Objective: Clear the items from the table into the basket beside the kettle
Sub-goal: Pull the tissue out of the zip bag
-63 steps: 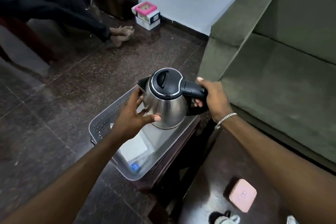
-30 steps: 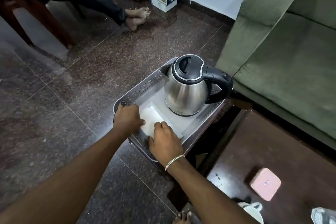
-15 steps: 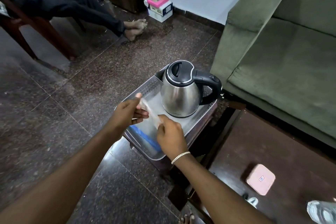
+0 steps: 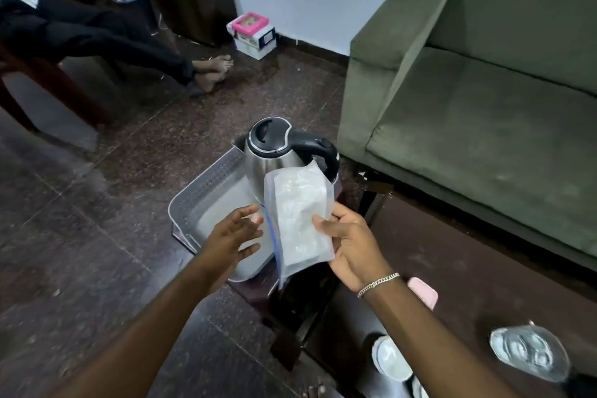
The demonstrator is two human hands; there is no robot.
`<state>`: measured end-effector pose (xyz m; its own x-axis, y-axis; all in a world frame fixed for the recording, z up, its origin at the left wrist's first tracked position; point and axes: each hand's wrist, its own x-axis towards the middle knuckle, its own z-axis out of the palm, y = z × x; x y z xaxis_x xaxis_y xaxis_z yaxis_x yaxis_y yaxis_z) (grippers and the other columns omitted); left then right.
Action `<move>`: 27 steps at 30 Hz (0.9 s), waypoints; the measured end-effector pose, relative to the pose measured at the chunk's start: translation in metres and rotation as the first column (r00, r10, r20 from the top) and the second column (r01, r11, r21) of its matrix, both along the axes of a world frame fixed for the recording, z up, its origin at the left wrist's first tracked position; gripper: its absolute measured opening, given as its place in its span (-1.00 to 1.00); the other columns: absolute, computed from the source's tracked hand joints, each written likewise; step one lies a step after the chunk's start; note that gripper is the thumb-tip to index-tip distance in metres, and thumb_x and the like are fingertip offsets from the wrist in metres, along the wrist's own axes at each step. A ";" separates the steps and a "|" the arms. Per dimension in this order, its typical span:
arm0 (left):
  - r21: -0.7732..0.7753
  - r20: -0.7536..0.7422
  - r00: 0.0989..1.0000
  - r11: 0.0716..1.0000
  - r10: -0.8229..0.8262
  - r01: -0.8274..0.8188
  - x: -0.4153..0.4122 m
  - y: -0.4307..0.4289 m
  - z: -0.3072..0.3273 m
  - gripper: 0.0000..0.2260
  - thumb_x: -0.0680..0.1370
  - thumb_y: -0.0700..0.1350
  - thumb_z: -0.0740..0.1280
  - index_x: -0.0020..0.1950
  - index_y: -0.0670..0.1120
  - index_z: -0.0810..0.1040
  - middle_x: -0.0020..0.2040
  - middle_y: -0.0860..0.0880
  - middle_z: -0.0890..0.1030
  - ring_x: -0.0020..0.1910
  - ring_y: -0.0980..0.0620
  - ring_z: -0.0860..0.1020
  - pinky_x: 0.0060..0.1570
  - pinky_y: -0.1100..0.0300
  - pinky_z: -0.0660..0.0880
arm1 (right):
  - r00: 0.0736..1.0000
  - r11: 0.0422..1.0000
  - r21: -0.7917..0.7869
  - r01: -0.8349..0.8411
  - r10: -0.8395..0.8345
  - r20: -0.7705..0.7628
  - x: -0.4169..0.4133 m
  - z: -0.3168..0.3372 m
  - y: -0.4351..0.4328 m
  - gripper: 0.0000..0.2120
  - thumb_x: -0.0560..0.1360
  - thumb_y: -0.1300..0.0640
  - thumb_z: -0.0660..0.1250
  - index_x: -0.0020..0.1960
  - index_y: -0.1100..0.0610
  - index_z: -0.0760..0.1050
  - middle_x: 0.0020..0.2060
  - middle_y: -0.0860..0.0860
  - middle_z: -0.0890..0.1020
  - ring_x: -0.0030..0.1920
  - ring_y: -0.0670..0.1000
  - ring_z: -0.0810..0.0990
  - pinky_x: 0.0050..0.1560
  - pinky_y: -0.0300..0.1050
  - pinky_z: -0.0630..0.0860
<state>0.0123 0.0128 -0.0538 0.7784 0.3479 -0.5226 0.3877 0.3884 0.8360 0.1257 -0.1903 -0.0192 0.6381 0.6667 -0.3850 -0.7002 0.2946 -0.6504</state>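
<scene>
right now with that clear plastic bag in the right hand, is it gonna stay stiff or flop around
Probably floppy: the plastic bag is thin, see-through film, crinkled, and its lower corner hangs loose below the right hand. It looks light, since a one-sided grip holds it up. The smooth film may be slippery.

No legible text anywhere; label on white cardboard box (image 4: pixel 258 39) with pink lid too blurred to read.

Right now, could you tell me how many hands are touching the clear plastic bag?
1. The right hand grips the plastic bag by its right edge, above the basket. The left hand hovers open just left of it, apparently not touching.
</scene>
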 end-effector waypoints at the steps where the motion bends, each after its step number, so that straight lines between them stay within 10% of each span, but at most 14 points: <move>1: 0.026 -0.019 1.000 1.000 0.005 -0.004 0.005 -0.010 0.002 -0.56 0.53 0.06 0.49 0.38 0.05 0.54 0.30 -0.07 0.62 0.28 -0.08 0.59 0.26 0.00 0.50 | 1.000 0.999 0.035 0.006 -0.005 -0.028 0.001 0.004 -0.010 -0.66 0.56 0.44 0.24 0.31 0.33 0.53 0.20 0.25 0.67 0.16 0.19 0.68 0.06 0.01 0.64; 8: -0.261 0.131 0.991 0.964 -0.010 0.045 0.037 -0.073 0.034 -0.62 0.53 -0.14 0.38 0.34 -0.15 0.56 0.08 -0.12 0.72 -0.08 -0.05 0.72 -0.15 0.09 0.66 | 0.989 0.971 0.203 0.125 -0.105 -0.106 0.015 0.033 -0.083 -0.57 0.47 0.41 0.29 0.34 0.36 0.52 0.22 0.28 0.64 0.15 0.20 0.69 0.10 0.07 0.64; 17: -0.240 0.314 0.949 0.963 -0.040 0.120 0.082 -0.134 0.099 -0.56 0.46 -0.32 0.42 0.32 -0.10 0.55 0.08 -0.20 0.73 -0.05 -0.07 0.74 -0.09 0.02 0.68 | 0.929 0.931 0.037 0.362 -0.357 -0.091 0.050 0.043 -0.202 -0.53 0.45 0.39 0.23 0.35 0.28 0.53 0.18 0.21 0.69 0.05 0.13 0.72 0.00 0.02 0.68; 21: -0.190 0.334 0.937 0.967 -0.099 0.169 0.110 -0.186 0.127 -0.69 0.44 -0.31 0.44 0.18 -0.16 0.61 0.03 -0.22 0.73 -0.11 -0.07 0.73 -0.10 0.04 0.69 | 0.896 0.843 -0.304 0.445 -0.412 0.167 0.053 0.046 -0.240 -0.56 0.52 0.41 0.26 0.39 0.27 0.48 0.26 0.23 0.62 0.12 0.12 0.65 0.24 0.17 0.53; 23: -0.140 0.337 0.930 0.969 -0.148 0.205 0.121 -0.218 0.136 -0.82 0.41 -0.30 0.46 -0.01 -0.13 0.71 -0.06 -0.20 0.74 -0.17 -0.04 0.73 -0.17 0.09 0.68 | 0.837 0.591 -0.602 0.537 -0.289 0.463 0.049 0.053 -0.256 -0.51 0.58 0.30 0.36 0.49 0.15 0.38 0.31 0.20 0.53 0.21 0.13 0.56 0.35 0.17 0.47; 25: -0.102 0.339 0.923 0.968 -0.184 0.230 0.129 -0.249 0.140 -0.89 0.38 -0.27 0.49 -0.13 -0.12 0.72 -0.14 -0.17 0.74 -0.24 0.00 0.72 -0.24 0.15 0.66 | 0.728 0.454 -0.591 0.667 -0.227 0.647 0.040 0.066 -0.267 -0.47 0.54 0.21 0.46 0.46 0.07 0.40 0.21 0.12 0.53 0.14 0.09 0.56 0.24 -0.05 0.51; 27: -0.065 0.325 0.921 0.966 -0.215 0.249 0.136 -0.280 0.140 -0.89 0.36 -0.24 0.51 -0.15 -0.15 0.66 -0.19 -0.15 0.71 -0.27 0.01 0.69 -0.27 0.15 0.65 | 0.647 0.542 -0.447 0.712 -0.258 0.718 0.028 0.084 -0.276 -0.65 0.52 0.21 0.48 0.27 0.05 0.55 0.01 0.04 0.64 -0.05 -0.01 0.61 0.03 -0.22 0.53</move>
<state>0.1481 -0.2677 0.0862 0.9603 0.0952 -0.2623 0.2024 0.4095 0.8896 0.1538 -0.4662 0.0652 0.9927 -0.1113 -0.0458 -0.0654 -0.1798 -0.9815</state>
